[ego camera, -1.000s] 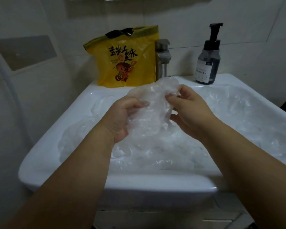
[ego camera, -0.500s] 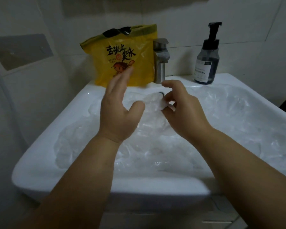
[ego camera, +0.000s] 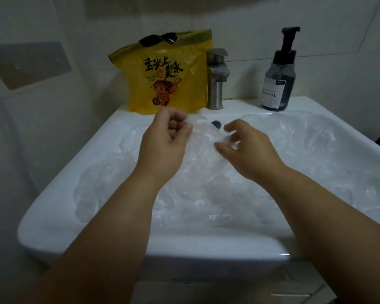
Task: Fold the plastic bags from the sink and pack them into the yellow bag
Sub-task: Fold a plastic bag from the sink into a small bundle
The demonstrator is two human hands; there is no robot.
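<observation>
Two hands work one clear bag (ego camera: 203, 139) over the bag-filled sink (ego camera: 184, 249): the left hand (ego camera: 162, 143), fingers spread a moment ago, has curled back to pinch its edge, the right hand (ego camera: 248, 152) pinching opposite. Folding looks set to resume; the yellow bag (ego camera: 169, 77) waits just beyond the grip.

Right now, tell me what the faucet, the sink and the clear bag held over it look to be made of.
The faucet looks metal, likely stainless steel, brushed dull-silver: soft grey sheen, no mirror reflections. The sink seems glazed ceramic, glossy white, with bright highlights along its front rim. The clear bag is thin plastic film, translucent, crumpled into fine wrinkles that catch light.
</observation>
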